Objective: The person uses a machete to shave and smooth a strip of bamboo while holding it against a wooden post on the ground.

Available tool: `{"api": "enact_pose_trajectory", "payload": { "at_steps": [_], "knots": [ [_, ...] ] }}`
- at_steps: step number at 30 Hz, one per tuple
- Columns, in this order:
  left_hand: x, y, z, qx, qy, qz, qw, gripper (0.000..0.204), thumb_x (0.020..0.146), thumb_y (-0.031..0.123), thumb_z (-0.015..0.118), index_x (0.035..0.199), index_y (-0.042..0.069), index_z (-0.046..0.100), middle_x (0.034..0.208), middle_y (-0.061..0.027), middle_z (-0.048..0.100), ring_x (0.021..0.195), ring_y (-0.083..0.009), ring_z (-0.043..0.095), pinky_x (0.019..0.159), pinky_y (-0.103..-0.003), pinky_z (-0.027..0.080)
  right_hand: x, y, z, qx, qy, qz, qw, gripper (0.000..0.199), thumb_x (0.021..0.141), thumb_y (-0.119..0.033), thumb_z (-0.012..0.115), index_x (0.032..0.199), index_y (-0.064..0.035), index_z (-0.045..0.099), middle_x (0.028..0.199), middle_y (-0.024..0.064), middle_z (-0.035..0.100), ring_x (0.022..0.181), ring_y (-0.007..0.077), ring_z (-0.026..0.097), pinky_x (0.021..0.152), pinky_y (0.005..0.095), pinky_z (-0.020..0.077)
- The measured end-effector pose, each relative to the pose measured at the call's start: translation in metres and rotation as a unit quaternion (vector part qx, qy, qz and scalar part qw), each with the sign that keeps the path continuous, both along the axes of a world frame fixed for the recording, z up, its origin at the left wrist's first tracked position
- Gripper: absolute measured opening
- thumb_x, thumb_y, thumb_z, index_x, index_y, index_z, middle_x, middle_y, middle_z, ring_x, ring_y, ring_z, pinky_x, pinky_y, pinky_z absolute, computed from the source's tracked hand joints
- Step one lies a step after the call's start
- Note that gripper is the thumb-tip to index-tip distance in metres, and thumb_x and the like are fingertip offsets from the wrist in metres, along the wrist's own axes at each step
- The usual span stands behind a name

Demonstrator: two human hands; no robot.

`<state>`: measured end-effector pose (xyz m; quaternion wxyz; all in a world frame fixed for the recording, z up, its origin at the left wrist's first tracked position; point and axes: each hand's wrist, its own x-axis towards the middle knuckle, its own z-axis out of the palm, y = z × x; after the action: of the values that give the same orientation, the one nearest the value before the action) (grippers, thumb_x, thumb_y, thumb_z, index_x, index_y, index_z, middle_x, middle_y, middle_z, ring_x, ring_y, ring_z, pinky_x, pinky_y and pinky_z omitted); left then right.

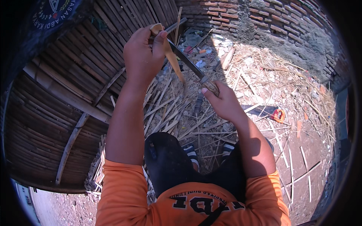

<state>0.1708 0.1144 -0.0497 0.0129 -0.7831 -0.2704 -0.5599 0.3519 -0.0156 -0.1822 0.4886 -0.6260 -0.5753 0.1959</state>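
My left hand [142, 56] is raised at the upper middle, its fingers closed on a thin, pale bamboo strip [173, 62] that bends down towards the right. In my right hand [226, 101] is a long knife [190, 66], held by its brown handle. Its dark, straight blade slants up to the left, with the far end beside the strip and my left fingers. Whether the edge touches the strip I cannot tell, as my left hand covers that spot.
Split bamboo strips [160, 105] litter the ground before my feet. A saw with an orange handle [278, 115] lies to the right. A slatted bamboo wall [83, 56] stands close on the left, a brick wall [279, 22] at the back.
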Motion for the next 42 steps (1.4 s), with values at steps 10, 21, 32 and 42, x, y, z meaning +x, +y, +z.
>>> {"api": "enact_pose_trajectory", "payload": {
  "at_steps": [10, 21, 32, 42],
  "knots": [
    [-0.005, -0.002, 0.001, 0.010, 0.011, 0.033, 0.999, 0.025, 0.096, 0.027, 0.068, 0.105, 0.004, 0.073, 0.081, -0.0061, 0.068, 0.070, -0.0125, 0.063, 0.065, -0.029, 0.048, -0.025, 0.001, 0.001, 0.000, -0.109, -0.070, 0.992, 0.042, 0.095, -0.033, 0.063, 0.109, 0.0059, 0.056, 0.081, 0.0285, 0.067, 0.077, 0.0467, 0.067, 0.070, 0.0508, 0.0521],
    [-0.031, -0.009, -0.009, -0.004, -0.027, 0.046, 0.999, 0.024, 0.093, 0.025, 0.071, 0.102, 0.002, 0.073, 0.080, -0.0087, 0.067, 0.066, -0.0183, 0.064, 0.062, -0.031, 0.049, -0.047, 0.006, 0.007, 0.011, -0.089, -0.029, 0.996, 0.041, 0.094, -0.033, 0.064, 0.112, 0.0028, 0.055, 0.080, 0.0280, 0.066, 0.077, 0.0477, 0.067, 0.068, 0.0523, 0.0512],
    [-0.057, -0.026, -0.033, 0.001, -0.061, 0.047, 0.997, 0.021, 0.093, 0.020, 0.072, 0.101, 0.000, 0.072, 0.081, -0.0100, 0.067, 0.069, -0.0173, 0.067, 0.063, -0.030, 0.050, -0.061, 0.053, -0.033, -0.018, -0.145, -0.026, 0.989, 0.039, 0.094, -0.029, 0.065, 0.113, 0.0034, 0.056, 0.076, 0.0240, 0.067, 0.075, 0.0412, 0.069, 0.065, 0.0484, 0.0514],
    [-0.086, -0.022, -0.039, -0.035, -0.105, 0.045, 0.993, 0.020, 0.094, 0.018, 0.071, 0.103, 0.000, 0.073, 0.086, -0.0083, 0.069, 0.073, -0.0126, 0.065, 0.065, -0.026, 0.050, -0.080, 0.044, -0.015, -0.019, -0.120, 0.005, 0.993, 0.045, 0.092, -0.034, 0.065, 0.118, 0.0027, 0.058, 0.081, 0.0254, 0.068, 0.078, 0.0445, 0.068, 0.070, 0.0518, 0.0535]
  ]
}}
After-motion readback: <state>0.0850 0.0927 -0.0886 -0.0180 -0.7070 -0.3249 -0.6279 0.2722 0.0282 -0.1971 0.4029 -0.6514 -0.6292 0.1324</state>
